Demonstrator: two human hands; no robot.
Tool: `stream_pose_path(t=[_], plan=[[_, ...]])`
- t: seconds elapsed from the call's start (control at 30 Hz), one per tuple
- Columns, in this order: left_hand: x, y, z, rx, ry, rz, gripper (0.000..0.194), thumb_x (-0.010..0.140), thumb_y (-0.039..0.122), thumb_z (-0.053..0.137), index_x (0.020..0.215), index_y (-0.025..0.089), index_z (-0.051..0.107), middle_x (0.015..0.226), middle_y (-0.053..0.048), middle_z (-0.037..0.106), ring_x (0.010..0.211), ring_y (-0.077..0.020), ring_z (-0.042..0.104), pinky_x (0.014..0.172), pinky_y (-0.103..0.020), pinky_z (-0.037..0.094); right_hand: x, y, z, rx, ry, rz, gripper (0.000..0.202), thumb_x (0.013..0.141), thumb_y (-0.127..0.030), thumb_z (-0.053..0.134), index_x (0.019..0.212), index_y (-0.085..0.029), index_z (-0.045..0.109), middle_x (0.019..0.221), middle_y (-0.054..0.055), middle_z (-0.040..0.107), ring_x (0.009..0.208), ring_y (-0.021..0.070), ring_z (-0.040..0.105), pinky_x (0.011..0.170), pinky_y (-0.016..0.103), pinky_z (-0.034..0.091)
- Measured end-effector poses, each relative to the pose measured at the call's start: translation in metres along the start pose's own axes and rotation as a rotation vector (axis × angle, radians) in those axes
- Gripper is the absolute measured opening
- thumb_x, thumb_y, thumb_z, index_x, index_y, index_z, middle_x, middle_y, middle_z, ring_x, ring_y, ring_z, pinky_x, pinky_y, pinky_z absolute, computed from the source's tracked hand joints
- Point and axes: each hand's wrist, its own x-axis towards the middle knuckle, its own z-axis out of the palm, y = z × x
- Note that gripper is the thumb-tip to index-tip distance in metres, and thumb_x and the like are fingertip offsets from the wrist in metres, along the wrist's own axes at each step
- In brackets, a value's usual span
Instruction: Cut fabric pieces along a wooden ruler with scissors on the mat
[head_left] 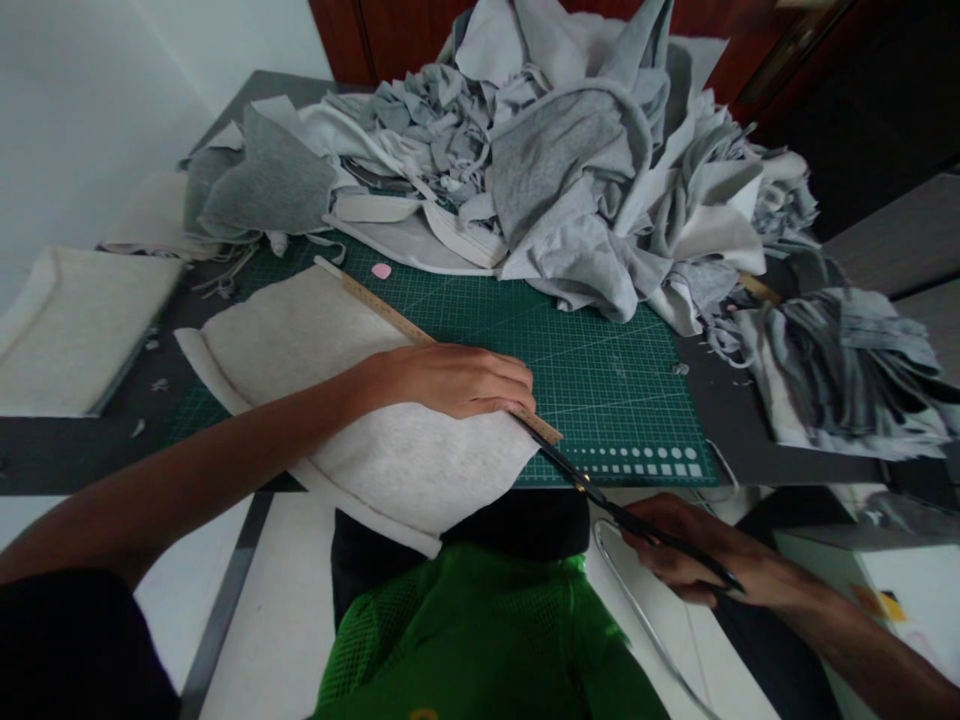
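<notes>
My left hand [480, 380] lies flat across a wooden ruler [397, 318] and a piece of cream fabric [300, 325], fingers together and pressing down. The ruler runs slantwise along the fabric's upper edge, its near end poking out past my fingertips. My right hand [682, 550] is closed around the handles of black scissors [581, 482]. Their blades point left, toward my left fingertips, and meet the fabric's right corner beside the ruler's end. A rolled or hemmed edge runs along the fabric's lower left side, which hangs over the table edge.
A green cutting mat [592, 370] covers the table's middle. Behind it rises a big heap of grey and white fabric scraps [570, 160]. Folded cream fabric [97, 330] lies left, stacked grey pieces [847, 360] right. A pink chalk-like piece [381, 271] rests on the mat.
</notes>
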Motion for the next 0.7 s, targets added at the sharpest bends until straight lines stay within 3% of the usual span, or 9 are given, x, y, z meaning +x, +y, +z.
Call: stream_pose_path(t=[0.7], plan=[[0.001,0.002,-0.002,0.090,-0.040,0.025,0.033,0.113,0.014,0.047,0.125,0.018,0.078,0.119,-0.012,0.077,0.110,-0.0200,0.071,0.098,-0.027,0.054,0.006,-0.009,0.003,-0.063,-0.012,-0.004,0.058,0.095,-0.076,0.072,0.086,-0.022,0.051,0.072,-0.010,0.038,0.048,0.0017,0.027,0.039,0.018,0.020]])
